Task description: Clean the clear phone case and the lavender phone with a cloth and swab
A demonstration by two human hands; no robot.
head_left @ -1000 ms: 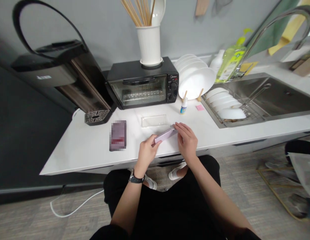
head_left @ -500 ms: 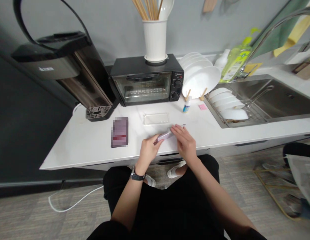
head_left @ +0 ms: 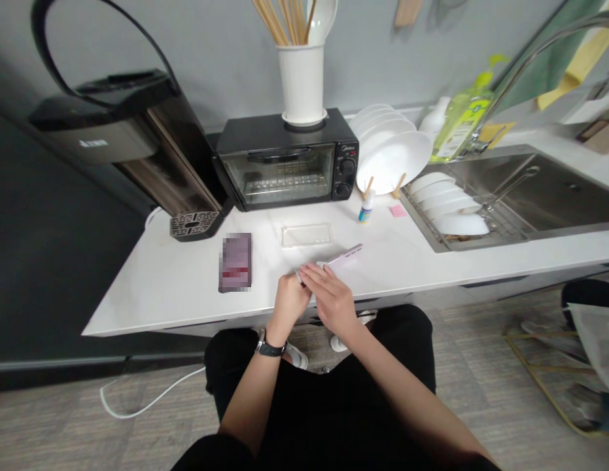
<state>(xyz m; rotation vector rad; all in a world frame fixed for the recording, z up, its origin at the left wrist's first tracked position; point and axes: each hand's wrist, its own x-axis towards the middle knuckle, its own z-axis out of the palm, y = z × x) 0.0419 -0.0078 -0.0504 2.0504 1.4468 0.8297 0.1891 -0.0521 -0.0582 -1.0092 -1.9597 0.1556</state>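
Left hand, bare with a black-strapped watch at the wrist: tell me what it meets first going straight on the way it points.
Most likely the bare right hand, which crosses just ahead of the left hand, though depth there is unclear. Beyond lies a clear rectangular case.

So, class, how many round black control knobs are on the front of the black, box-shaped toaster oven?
2: the upper knob, at the front right of the oven, and the lower knob just beneath it. None looks hidden.
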